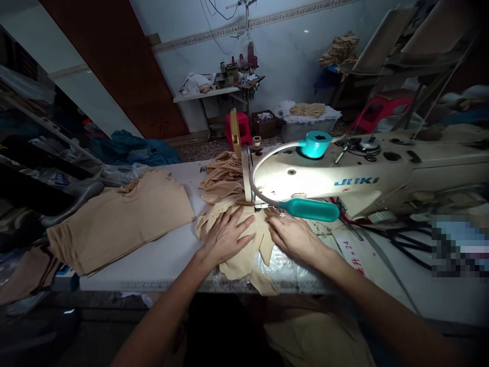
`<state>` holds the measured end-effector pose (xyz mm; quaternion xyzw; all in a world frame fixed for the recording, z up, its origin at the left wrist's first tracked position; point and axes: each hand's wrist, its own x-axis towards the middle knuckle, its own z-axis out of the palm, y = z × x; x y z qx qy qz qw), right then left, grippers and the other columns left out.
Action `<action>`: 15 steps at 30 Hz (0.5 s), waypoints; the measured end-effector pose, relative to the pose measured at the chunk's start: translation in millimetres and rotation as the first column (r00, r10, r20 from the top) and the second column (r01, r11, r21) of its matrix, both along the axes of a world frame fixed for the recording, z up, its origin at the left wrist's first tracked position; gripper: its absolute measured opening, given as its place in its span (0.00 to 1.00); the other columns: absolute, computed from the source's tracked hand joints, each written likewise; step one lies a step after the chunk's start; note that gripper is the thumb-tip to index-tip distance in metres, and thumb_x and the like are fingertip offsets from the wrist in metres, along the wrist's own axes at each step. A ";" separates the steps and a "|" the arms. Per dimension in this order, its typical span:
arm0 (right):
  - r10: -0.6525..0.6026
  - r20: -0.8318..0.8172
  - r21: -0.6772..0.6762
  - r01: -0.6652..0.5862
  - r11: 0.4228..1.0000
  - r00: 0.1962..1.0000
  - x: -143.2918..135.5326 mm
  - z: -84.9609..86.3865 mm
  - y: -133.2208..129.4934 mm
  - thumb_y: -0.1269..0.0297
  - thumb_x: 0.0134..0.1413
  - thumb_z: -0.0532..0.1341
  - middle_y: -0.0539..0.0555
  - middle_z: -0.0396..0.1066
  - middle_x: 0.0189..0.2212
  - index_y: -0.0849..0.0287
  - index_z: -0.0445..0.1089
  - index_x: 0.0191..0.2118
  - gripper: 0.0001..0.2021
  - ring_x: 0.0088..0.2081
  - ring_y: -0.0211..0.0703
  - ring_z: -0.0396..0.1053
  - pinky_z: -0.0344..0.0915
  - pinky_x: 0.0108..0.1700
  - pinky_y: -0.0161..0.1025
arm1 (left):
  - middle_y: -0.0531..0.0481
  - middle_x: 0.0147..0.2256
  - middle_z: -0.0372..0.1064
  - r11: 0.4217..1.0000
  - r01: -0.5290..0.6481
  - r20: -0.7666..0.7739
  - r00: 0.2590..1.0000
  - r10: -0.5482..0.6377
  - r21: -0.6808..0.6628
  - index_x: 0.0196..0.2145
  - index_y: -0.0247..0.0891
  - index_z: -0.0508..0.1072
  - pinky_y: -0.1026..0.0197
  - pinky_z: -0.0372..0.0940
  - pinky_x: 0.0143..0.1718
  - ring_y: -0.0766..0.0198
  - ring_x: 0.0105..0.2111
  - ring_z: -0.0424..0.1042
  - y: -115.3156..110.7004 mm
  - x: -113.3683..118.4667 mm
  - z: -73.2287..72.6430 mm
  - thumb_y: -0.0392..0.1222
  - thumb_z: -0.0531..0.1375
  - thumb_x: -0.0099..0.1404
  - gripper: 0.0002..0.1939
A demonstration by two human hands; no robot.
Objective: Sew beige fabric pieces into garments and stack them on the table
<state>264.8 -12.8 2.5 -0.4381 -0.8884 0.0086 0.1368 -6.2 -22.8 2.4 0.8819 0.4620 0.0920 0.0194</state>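
Observation:
A tan fabric piece (242,255) lies under the needle area of a white JUKI sewing machine (313,178), its loose lower end reaching the table's front edge. My left hand (228,234) presses flat on this cloth, fingers spread, left of the presser foot (259,208). To the right of the foot, my right hand (292,235) has its fingers bent and pressed together at the cloth's edge; the fingertips are partly hidden beneath a teal lamp (311,209) on a bent white neck. More gathered tan fabric (223,176) is heaped behind my left hand.
A stack of tan cut pieces (130,221) lies on the left of the white table (171,255). A teal magnetic base (315,144) sits atop the machine. Behind are another machine (229,75), a red stool (237,128) and a fabric-filled bin (307,130).

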 end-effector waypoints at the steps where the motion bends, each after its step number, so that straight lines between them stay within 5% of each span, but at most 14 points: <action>1: 0.000 0.003 -0.012 0.000 1.000 1.000 0.2 1.0 0.6 0.66 0.73 0.53 0.62 0.79 0.45 0.59 0.73 0.49 0.12 0.47 0.57 0.75 0.65 0.47 0.49 | 0.40 0.76 0.52 1.000 0.010 -0.008 1.000 -0.010 -0.008 0.75 0.54 0.61 0.28 0.58 0.69 0.35 0.74 0.54 0.2 -0.4 1.6 0.59 0.55 0.80 0.30; 11: -0.039 -0.031 -0.047 0.038 0.998 0.999 4.0 4.4 5.1 0.67 0.70 0.53 0.63 0.79 0.46 0.60 0.75 0.53 0.15 0.47 0.58 0.75 0.68 0.50 0.50 | 0.45 0.77 0.50 0.998 0.031 0.050 0.998 -0.028 -0.054 0.75 0.56 0.60 0.20 0.53 0.69 0.31 0.76 0.46 -6.9 8.0 1.7 0.61 0.56 0.79 0.31; 15: 0.035 -0.081 -0.053 -0.040 0.998 0.996 2.5 -4.2 -4.0 0.70 0.70 0.55 0.63 0.75 0.60 0.58 0.73 0.57 0.16 0.58 0.59 0.73 0.69 0.58 0.55 | 0.43 0.77 0.49 0.997 0.012 0.058 0.998 -0.007 -0.077 0.75 0.52 0.60 0.19 0.52 0.69 0.30 0.76 0.46 -7.8 9.7 3.5 0.64 0.58 0.77 0.35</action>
